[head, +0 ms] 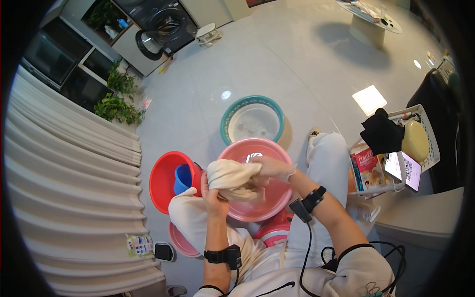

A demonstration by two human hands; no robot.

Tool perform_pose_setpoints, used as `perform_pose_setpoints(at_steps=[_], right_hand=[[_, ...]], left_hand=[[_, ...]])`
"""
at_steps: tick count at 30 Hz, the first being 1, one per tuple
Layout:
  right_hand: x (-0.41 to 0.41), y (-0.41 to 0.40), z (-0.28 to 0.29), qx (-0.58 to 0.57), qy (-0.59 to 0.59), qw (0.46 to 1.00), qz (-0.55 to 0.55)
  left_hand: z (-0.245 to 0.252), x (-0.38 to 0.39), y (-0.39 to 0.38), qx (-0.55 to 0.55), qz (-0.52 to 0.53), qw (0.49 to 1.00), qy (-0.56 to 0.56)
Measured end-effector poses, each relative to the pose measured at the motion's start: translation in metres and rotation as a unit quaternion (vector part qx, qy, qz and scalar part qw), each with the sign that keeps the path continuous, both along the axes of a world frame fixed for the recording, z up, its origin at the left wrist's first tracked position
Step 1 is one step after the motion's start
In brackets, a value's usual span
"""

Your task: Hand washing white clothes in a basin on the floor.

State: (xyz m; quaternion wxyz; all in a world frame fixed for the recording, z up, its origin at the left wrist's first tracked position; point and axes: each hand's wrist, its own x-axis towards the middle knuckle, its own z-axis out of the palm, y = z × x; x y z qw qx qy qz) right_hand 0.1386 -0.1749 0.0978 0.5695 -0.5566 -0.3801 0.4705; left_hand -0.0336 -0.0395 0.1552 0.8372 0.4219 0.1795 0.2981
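A bunched cream cloth (235, 176) is held up over the left part of the pink plastic basin (276, 196). My left hand (214, 198) grips its left end, with the thumb and fingers around the fabric. My right hand (272, 169) has hold of the right side; its fingers are partly hidden and blurred. Something thin and translucent, like a plastic glove, shows at the right wrist. Just beyond the pink basin, touching or overlapped by it in view, stands a teal-rimmed basin (280, 120) with a pale inside and what looks like some suds.
A red bucket (157, 182) holding a blue container (182, 178) stands at left. Another pink basin (182, 241) is beside my left leg. At right, a white basket cart (432, 148) carries a phone (412, 172) and packages. A washing machine door (148, 44) hangs open at the back.
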Motion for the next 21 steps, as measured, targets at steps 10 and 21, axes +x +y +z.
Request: perform_pose_setpoints(at_steps=[10, 21], right_hand=[[-0.012, 0.000, 0.081, 0.114, 0.298, 0.935, -0.152], [0.008, 0.009, -0.006, -0.091, -0.020, 0.959, -0.266]], left_hand=[[-0.048, -0.011, 0.003, 0.205, -0.022, 0.960, 0.187], [-0.110, -0.013, -0.008, 0.600, -0.227, 0.634, 0.432]])
